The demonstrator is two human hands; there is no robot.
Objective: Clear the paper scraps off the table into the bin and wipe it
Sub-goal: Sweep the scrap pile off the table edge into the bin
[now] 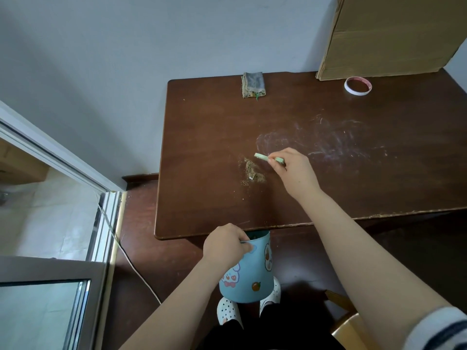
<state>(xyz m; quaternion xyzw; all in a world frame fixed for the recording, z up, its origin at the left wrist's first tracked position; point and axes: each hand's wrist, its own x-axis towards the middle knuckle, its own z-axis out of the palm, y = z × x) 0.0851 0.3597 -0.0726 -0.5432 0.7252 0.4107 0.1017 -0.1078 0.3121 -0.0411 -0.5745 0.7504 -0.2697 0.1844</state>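
Observation:
A small heap of brownish scraps and crumbs [251,171] lies on the dark brown table [207,137], left of centre. My right hand [294,170] grips a pale green flat brush or scraper [262,156], its edge down on the table just right of the heap. My left hand [225,245] grips the rim of a light blue bin [250,274] with cartoon stickers, held tilted under the table's near edge. A folded grey rag [253,84] lies at the table's far edge.
A roll of tape [358,85] and a tall cardboard box [389,36] stand at the far right of the table. White smears [336,142] mark the tabletop. A sliding door frame [63,160] and a cable [131,258] are on the left. A wooden stool [348,324] is at lower right.

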